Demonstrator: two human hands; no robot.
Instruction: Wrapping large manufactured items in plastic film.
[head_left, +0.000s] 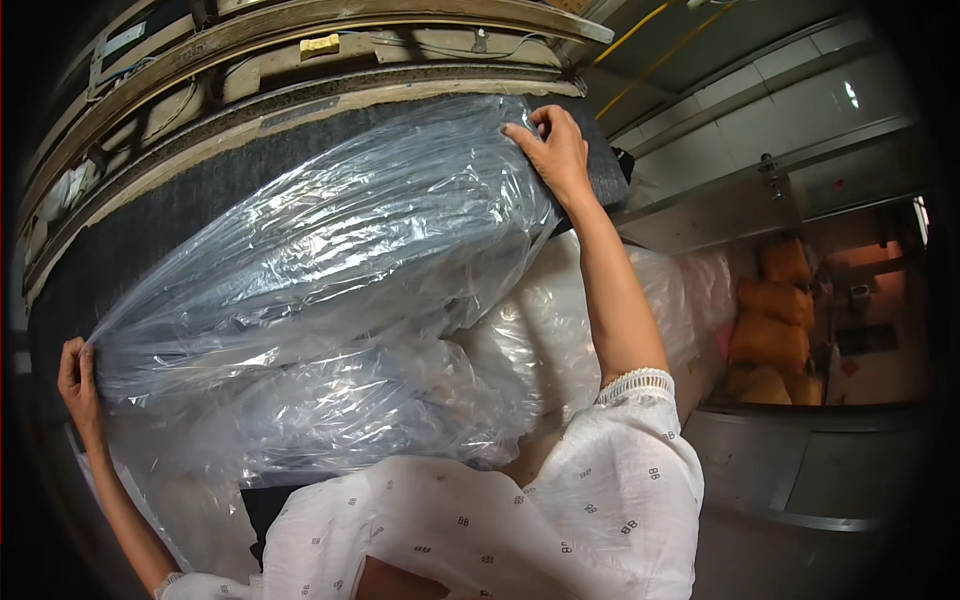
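A big sheet of clear plastic film (350,230) stretches between my two hands, creased and shiny, over a dark work surface (220,175). My left hand (78,375), far out at the left, is closed on the film's gathered edge, and creases fan out from there. At the upper right my right hand (555,150) pinches the film's other end between thumb and fingers. More loose film (390,400) hangs in folds toward my body. Whether the film is a single layer or a bag, I cannot tell.
Along the far side run wooden and metal rails (300,40), with a small yellow block (320,45) on them. A heap of clear plastic (640,290) lies right of the surface. Farther right are orange bundles (770,330) and a pale tiled wall (790,90).
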